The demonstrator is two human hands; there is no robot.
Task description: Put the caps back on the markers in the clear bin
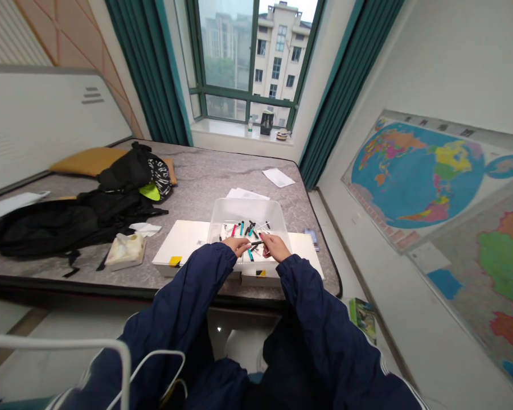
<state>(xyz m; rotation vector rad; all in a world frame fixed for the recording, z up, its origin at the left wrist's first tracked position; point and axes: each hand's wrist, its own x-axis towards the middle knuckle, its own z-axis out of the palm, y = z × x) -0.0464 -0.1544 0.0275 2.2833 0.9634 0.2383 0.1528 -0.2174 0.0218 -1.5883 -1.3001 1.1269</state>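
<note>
On the bed [205, 182], a clear bin [247, 213] of pens; left hand [237, 246] and right hand [274, 246] each pinch one black pen [256, 243] between them.

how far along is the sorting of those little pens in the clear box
Done: nothing can be told apart as finished; no separate pile shows. In hand: the left hand and right hand hold a dark pen piece between them over the clear box. Left: many black, teal and red pieces lie loose in the box, so most appears undone.
</note>
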